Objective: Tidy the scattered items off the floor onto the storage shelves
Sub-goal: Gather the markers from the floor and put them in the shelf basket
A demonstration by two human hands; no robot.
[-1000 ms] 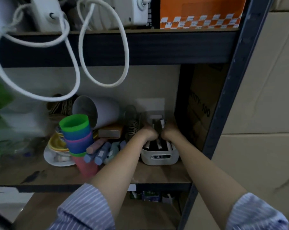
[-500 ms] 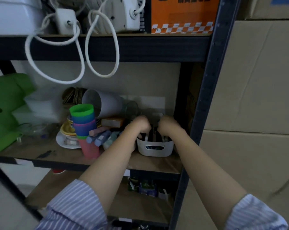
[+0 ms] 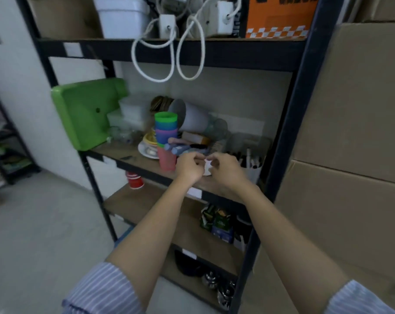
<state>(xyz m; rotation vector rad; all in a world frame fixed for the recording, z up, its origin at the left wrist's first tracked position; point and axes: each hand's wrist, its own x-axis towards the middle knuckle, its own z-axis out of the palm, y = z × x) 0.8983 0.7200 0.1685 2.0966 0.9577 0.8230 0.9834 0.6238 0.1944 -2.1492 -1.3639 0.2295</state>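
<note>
Black metal storage shelves [image 3: 289, 123] with wooden boards fill the view. On the middle board stands a white basket [image 3: 254, 172] holding dark and white utensils, partly hidden behind my right hand [image 3: 226, 171]. My left hand [image 3: 189, 166] hovers just left of it, in front of the board's edge. Both hands have loosely curled fingers and I see nothing in them, though the picture is blurred. Left of the hands stand stacked coloured cups [image 3: 166, 132], with several blue and pink tubes [image 3: 183, 149] lying beside them.
A white pot [image 3: 192, 118] lies on its side behind the cups. Plates [image 3: 148, 149] and a green plastic piece [image 3: 85, 112] sit further left. White cables [image 3: 169, 62] hang from the top shelf. Cardboard boxes [image 3: 350, 109] stand at the right. Grey floor [image 3: 33, 223] lies at the left.
Both hands have drawn back out of the white basket toward the shelf's front edge. My head has pulled back and turned left, showing more of the shelves and the floor.
</note>
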